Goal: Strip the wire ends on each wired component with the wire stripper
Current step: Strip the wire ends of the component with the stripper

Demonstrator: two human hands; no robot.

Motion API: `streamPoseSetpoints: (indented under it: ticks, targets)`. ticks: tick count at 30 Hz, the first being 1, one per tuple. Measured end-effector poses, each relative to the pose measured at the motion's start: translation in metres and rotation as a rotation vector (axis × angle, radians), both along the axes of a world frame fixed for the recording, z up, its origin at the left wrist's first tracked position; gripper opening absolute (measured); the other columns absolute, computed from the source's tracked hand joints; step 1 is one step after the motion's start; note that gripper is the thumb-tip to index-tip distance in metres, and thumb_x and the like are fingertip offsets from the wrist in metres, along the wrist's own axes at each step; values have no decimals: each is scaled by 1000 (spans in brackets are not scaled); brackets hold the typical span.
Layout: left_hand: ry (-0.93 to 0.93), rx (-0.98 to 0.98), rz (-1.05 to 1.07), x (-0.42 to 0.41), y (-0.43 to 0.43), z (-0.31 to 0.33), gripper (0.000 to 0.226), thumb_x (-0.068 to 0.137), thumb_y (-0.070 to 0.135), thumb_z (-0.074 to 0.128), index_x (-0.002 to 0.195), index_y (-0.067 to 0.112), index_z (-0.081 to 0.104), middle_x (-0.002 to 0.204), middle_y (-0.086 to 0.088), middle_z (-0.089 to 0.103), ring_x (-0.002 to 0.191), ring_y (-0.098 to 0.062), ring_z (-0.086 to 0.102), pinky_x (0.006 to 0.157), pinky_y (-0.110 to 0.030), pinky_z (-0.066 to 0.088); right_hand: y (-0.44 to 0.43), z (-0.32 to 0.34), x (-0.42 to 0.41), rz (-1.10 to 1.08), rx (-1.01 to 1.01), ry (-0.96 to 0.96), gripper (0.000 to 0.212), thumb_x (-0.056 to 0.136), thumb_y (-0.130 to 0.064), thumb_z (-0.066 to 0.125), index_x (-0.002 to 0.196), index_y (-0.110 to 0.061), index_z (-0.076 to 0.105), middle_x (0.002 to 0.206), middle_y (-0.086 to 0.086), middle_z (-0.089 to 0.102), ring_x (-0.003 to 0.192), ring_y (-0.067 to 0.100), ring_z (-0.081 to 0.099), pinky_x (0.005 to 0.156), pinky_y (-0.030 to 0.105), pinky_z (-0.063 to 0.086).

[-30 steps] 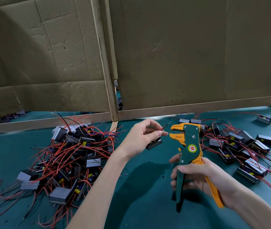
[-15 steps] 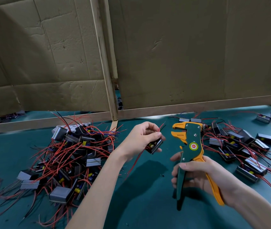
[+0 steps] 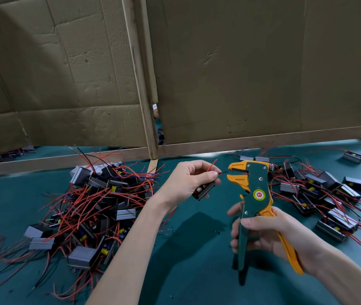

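Hands meet above a teal tabletop, each busy with its own thing. The left hand is closed on a small wired component: the dark block sits tucked under the curled fingers, while thumb and forefinger pinch its thin black wire and hold it out to the right. A red wire from the same component curls up past the fingertips. The right hand grips the wire stripper upright, fingers wrapped round the green handle and the orange handle lying along the palm, with the two handles spread apart. The tool's orange jaws stand open and face left, and the tip of the black wire reaches their mouth; whether it already lies between them cannot be told. Component and stripper are held off the tabletop, just beside each other, near the middle of the view. To the left lies a tangled pile of components with red and black wires running in all directions. To the right, behind the stripper, a looser spread of components lies on the tabletop, and a few more sit apart near the far right edge. Cardboard panels on a wooden frame stand along the back.
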State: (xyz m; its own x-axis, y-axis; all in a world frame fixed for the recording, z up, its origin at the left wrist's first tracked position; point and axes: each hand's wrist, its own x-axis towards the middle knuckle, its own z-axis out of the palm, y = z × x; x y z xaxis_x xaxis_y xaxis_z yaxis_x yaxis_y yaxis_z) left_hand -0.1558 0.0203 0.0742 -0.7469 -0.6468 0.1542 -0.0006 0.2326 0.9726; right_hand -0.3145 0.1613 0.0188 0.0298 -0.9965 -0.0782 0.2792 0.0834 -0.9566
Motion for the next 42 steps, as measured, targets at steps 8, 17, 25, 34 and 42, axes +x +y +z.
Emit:
streamPoseSetpoints:
  ticks: [8, 17, 25, 34, 42]
  targets:
    - [-32, -28, -50, 5, 5, 10, 10, 91, 12, 62, 82, 15, 66, 73, 0, 67, 52, -1, 57, 49, -15, 45, 4, 2, 3, 30, 5, 12, 39, 59, -15, 87, 92, -5, 69, 83, 29, 62, 76, 46, 64, 75, 52, 54]
    - [-80, -66, -80, 9, 4, 13, 11, 92, 13, 62, 82, 15, 66, 73, 1, 66, 52, -9, 54, 50, -16, 44, 12, 11, 14, -81, 71, 102, 31, 57, -25, 86, 75, -8, 67, 70, 24, 56, 61, 35, 59, 62, 43, 54]
    - [-28, 50, -109, 5, 3, 5, 7, 95, 15, 56, 88, 16, 53, 83, 0, 71, 59, -7, 56, 58, -20, 49, 8, 3, 33, -312, 114, 184, 41, 55, -28, 86, 51, -10, 49, 52, 13, 45, 40, 25, 43, 43, 27, 41]
    - [-5, -77, -11, 6, 2, 8, 26, 101, 17, 46, 87, 20, 68, 82, 9, 68, 69, 0, 57, 63, -16, 49, 8, 17, 9, -184, -111, -114, 24, 57, -1, 74, 80, -8, 71, 79, 24, 63, 70, 40, 66, 63, 43, 57]
    - [-57, -202, -75, 5, 6, 13, 26, 98, 10, 52, 85, 23, 70, 87, -7, 61, 82, -20, 47, 70, -34, 42, 5, 7, 6, -32, -23, -17, 45, 50, -23, 93, 85, -5, 70, 81, 29, 63, 73, 44, 65, 71, 50, 55]
